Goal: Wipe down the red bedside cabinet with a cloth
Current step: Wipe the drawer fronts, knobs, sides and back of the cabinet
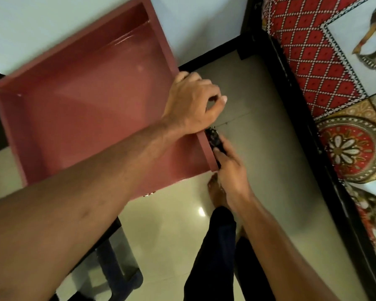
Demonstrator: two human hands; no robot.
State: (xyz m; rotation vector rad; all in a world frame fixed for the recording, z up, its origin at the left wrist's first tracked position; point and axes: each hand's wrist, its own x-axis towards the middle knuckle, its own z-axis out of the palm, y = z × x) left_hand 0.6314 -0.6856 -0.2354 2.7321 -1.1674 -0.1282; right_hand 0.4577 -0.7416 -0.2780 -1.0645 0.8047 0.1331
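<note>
1. Far left, the red bedside cabinet [78, 118] stands against the pale wall, seen from straight above. Its recessed top is bare and glossy, catching the light. Whether that shine comes from wiping can't be told from here.
2. Moving right, the left hand [191, 103] is over the cabinet's right rim. The fingers curl round the edge and grip it, apparently to steady the cabinet.
3. Just below it, the dark cloth [213, 137] is pressed against the outer right side of the cabinet, right at the top edge.
4. The right hand [232, 177] holds that cloth, fingers closed on it and pushing it flat to the panel.
5. My read is that the task is mid-way, with the right side panel being worked now. The front, barely in view at the bottom edge, and the hidden left side likely remain.
6. Further right there's tiled floor [258, 131], then the bed [326, 68] with its patterned red spread, well apart from the cabinet.
</note>
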